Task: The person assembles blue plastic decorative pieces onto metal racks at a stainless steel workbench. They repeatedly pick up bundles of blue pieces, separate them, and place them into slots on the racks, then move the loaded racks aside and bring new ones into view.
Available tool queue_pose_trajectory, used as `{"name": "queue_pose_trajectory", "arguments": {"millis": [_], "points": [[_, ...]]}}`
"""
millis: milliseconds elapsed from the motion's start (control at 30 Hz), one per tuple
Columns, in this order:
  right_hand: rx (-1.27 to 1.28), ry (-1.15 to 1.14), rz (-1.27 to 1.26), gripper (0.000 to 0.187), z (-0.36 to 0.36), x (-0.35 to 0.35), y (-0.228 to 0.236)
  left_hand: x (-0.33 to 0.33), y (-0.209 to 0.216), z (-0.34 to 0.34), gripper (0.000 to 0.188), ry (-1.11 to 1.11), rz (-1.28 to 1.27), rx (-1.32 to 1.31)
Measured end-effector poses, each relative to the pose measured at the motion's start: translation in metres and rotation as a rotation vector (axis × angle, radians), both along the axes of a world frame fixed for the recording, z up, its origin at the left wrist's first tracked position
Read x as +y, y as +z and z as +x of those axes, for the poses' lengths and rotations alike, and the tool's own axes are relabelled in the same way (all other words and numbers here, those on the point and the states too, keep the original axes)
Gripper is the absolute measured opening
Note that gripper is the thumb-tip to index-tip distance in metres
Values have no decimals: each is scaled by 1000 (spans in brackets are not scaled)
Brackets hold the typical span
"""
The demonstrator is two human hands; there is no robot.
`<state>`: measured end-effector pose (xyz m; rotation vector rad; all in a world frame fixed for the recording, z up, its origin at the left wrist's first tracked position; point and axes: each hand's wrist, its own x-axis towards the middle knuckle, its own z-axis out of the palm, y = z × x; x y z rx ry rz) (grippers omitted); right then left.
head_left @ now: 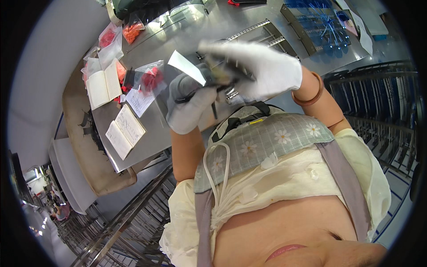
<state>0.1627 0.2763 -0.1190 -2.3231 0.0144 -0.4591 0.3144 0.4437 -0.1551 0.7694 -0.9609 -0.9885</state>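
A worker's two white-gloved hands meet close to the chest over a steel table (249,18). The left hand (189,104) is clenched around a dark, blurred tool (195,86), steadying it; the right hand (255,69) spreads over the top of a small dark part (227,73) with a white tag (187,66), gripping it against the tool. Left of the hands lie two open notebooks (126,130) and clear bags (149,79) of red pieces. Beyond the right hand sit metal rails (262,31) and a blue rack (318,22).
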Motion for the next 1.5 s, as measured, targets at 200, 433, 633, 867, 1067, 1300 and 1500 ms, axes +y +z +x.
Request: {"name": "queue_pose_trajectory", "arguments": {"millis": [200, 433, 633, 867, 1067, 1300, 1500], "points": [[4, -144, 902, 68, -33, -34, -27, 38, 5, 92, 26, 43, -311, -265], [488, -538, 849, 72, -45, -67, -128, 56, -56, 187, 85, 74, -666, 679], [603, -634, 359, 88, -28, -43, -138, -80, -121, 202, 42, 195, 101, 803], [129, -692, -248, 75, -12, -50, -90, -260, -151, 194, 86, 260, 682, 666], [276, -420, -354, 74, 20, -51, -94, -348, -178, 210, 64, 352, 594, 734], [39, -597, -417, 73, 13, -59, -93, -383, -154, 232, 26, 438, 361, 938], [27, -539, -451, 79, 15, -67, -98, -284, -61, 180, 21, 402, 36, 728]]}}
